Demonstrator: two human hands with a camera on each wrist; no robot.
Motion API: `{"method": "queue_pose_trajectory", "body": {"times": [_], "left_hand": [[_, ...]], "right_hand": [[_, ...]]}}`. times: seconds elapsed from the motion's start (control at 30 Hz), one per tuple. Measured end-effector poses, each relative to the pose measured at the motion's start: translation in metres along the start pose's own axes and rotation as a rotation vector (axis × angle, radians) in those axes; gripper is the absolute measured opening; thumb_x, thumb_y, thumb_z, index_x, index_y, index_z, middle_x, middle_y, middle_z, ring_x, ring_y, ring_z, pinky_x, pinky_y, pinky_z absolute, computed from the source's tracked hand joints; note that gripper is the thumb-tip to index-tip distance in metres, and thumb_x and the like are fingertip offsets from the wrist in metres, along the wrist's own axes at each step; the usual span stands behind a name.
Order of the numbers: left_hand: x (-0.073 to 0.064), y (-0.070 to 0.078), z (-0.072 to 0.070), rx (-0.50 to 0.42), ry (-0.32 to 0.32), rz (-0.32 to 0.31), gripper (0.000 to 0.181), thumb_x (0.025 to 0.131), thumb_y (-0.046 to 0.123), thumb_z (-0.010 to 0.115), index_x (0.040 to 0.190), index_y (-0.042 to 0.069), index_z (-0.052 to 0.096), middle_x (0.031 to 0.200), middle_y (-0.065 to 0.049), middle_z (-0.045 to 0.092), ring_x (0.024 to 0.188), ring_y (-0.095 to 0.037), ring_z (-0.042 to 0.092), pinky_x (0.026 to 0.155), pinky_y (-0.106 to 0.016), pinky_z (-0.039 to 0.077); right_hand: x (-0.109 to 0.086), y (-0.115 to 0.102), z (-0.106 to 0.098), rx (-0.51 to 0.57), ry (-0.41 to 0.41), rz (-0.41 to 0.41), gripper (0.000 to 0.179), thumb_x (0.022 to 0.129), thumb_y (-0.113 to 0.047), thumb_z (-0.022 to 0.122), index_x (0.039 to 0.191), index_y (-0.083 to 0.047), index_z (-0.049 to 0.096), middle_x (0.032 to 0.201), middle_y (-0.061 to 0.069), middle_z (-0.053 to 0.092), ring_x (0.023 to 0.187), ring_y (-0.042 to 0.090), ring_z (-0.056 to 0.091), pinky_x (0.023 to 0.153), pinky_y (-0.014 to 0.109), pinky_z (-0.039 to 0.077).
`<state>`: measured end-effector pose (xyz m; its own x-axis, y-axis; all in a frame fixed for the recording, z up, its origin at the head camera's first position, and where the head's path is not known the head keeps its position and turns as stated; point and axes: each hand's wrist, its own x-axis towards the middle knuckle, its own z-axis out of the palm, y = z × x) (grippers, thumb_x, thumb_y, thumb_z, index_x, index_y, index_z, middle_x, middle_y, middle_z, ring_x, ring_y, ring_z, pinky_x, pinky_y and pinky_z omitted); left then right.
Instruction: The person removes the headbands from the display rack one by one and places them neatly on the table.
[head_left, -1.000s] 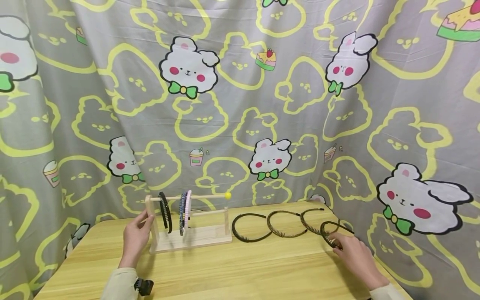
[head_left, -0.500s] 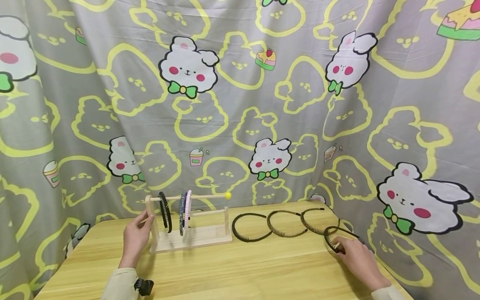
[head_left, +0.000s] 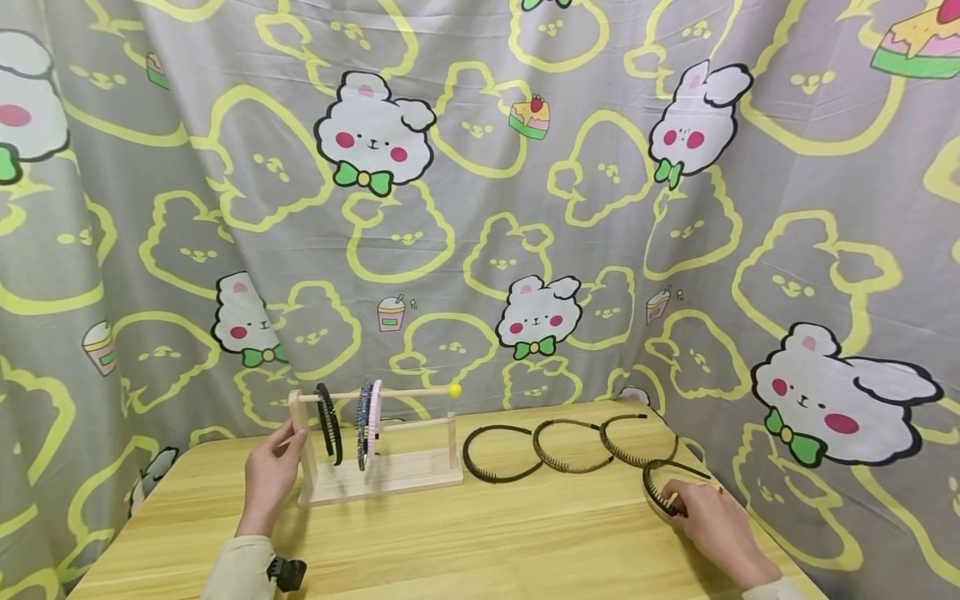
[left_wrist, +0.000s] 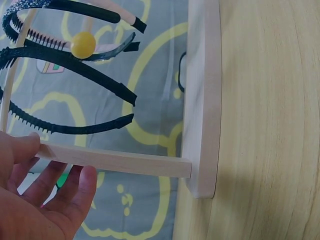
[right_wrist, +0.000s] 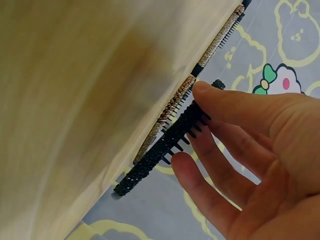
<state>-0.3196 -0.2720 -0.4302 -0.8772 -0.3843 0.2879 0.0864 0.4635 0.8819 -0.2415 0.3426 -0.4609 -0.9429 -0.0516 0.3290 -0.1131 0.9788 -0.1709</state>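
My left hand (head_left: pixel 272 477) grips the left upright of a pale wooden headband stand (head_left: pixel 390 477), thumb on one side and fingers on the other in the left wrist view. A black headband (head_left: pixel 324 425), a blue-patterned headband (head_left: pixel 363 427) and a pink headband (head_left: pixel 377 417) hang on the stand's upper rod, which ends in a yellow ball (head_left: pixel 454 389). At the table's right side, my right hand (head_left: pixel 716 525) pinches a sparkly black toothed headband (right_wrist: pixel 165 142) between thumb and fingers. In the head view it stands tilted, in front of the rightmost lying headband.
Behind the right hand, a dark headband (head_left: pixel 491 477), a brownish headband (head_left: pixel 555 462) and another brownish headband (head_left: pixel 626 457) lie in a row on the wooden table (head_left: pixel 480 542). A patterned grey curtain (head_left: pixel 465 200) hangs close behind the table and along its right edge.
My right hand and its black headband shift slightly right, then the headband comes back a little left and nearer to me. My left hand keeps its grip on the stand.
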Motion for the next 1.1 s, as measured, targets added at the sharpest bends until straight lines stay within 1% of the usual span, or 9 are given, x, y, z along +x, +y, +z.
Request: {"method": "queue_pose_trajectory", "body": {"times": [0.13,0.2,0.3,0.43,0.6,0.73,0.93,1.03,1.1], "left_hand": [[-0.0011,-0.0005,-0.0004,-0.018,-0.014,-0.008,0.054,0.1,0.041,0.051,0.147,0.013,0.044,0.143,-0.014,0.052,0.121,-0.035,0.058,0.095,-0.042,0.052],[-0.0016,-0.0008,-0.0005,-0.02,-0.018,-0.011,0.055,0.101,0.041,0.05,0.147,0.013,0.044,0.144,-0.015,0.051,0.121,-0.036,0.058,0.098,-0.048,0.049],[-0.0015,-0.0012,-0.0008,-0.012,-0.013,-0.013,0.054,0.101,0.041,0.051,0.147,0.013,0.044,0.143,-0.014,0.052,0.121,-0.035,0.058,0.092,-0.037,0.053],[-0.0016,-0.0013,-0.0014,-0.003,-0.011,-0.014,0.053,0.101,0.04,0.051,0.146,0.013,0.045,0.143,-0.014,0.052,0.12,-0.034,0.059,0.085,-0.027,0.052],[-0.0019,-0.0015,-0.0011,-0.009,-0.016,-0.015,0.054,0.101,0.041,0.05,0.147,0.013,0.044,0.144,-0.015,0.051,0.121,-0.035,0.058,0.092,-0.038,0.052],[-0.0019,-0.0009,-0.0004,-0.01,-0.008,-0.013,0.053,0.101,0.04,0.051,0.146,0.013,0.045,0.143,-0.014,0.053,0.12,-0.034,0.059,0.091,-0.036,0.052],[-0.0011,-0.0007,-0.0001,-0.015,-0.013,-0.009,0.054,0.101,0.04,0.051,0.147,0.013,0.045,0.143,-0.014,0.052,0.121,-0.035,0.058,0.093,-0.04,0.052],[0.0001,-0.0009,0.0001,-0.009,-0.005,-0.006,0.053,0.1,0.04,0.051,0.146,0.013,0.046,0.142,-0.013,0.053,0.12,-0.034,0.059,0.084,-0.024,0.053],[0.0012,-0.0011,0.0004,-0.004,0.003,-0.004,0.052,0.1,0.04,0.052,0.145,0.013,0.048,0.141,-0.013,0.054,0.119,-0.033,0.059,0.076,-0.014,0.047]], "right_hand": [[-0.0019,-0.0008,0.0009,-0.002,-0.023,0.014,0.03,0.069,-0.01,0.085,0.089,-0.024,0.068,0.074,-0.011,0.065,0.066,0.011,0.059,0.054,0.036,0.046],[-0.0025,-0.0007,0.0015,0.0,-0.034,0.017,0.03,0.068,-0.01,0.085,0.088,-0.024,0.067,0.074,-0.011,0.064,0.067,0.011,0.059,0.054,0.035,0.046],[-0.0026,0.0003,0.0019,0.009,-0.042,0.015,0.031,0.068,-0.008,0.086,0.087,-0.023,0.067,0.073,-0.011,0.064,0.067,0.01,0.059,0.055,0.035,0.047],[-0.0022,0.0022,0.0022,0.019,-0.048,0.012,0.03,0.067,-0.007,0.086,0.086,-0.022,0.067,0.073,-0.01,0.064,0.068,0.011,0.059,0.055,0.036,0.047],[-0.0034,0.0036,0.0026,0.01,-0.043,0.007,0.03,0.066,-0.008,0.086,0.084,-0.022,0.066,0.073,-0.01,0.065,0.067,0.011,0.06,0.055,0.037,0.047],[-0.0044,0.0039,0.0026,0.005,-0.056,0.014,0.03,0.067,-0.007,0.086,0.084,-0.023,0.066,0.074,-0.01,0.065,0.068,0.011,0.061,0.054,0.037,0.048],[-0.0026,0.0046,0.0027,0.011,-0.12,0.046,0.029,0.068,-0.008,0.085,0.084,-0.023,0.066,0.077,-0.011,0.065,0.069,0.012,0.061,0.054,0.038,0.048],[-0.0024,0.0047,0.0025,0.016,-0.144,0.054,0.029,0.069,-0.007,0.085,0.084,-0.023,0.066,0.078,-0.01,0.065,0.07,0.012,0.061,0.054,0.038,0.049],[-0.0022,0.0046,0.0024,0.021,-0.153,0.052,0.028,0.07,-0.006,0.084,0.084,-0.022,0.066,0.078,-0.01,0.065,0.07,0.012,0.061,0.054,0.038,0.049]]}}
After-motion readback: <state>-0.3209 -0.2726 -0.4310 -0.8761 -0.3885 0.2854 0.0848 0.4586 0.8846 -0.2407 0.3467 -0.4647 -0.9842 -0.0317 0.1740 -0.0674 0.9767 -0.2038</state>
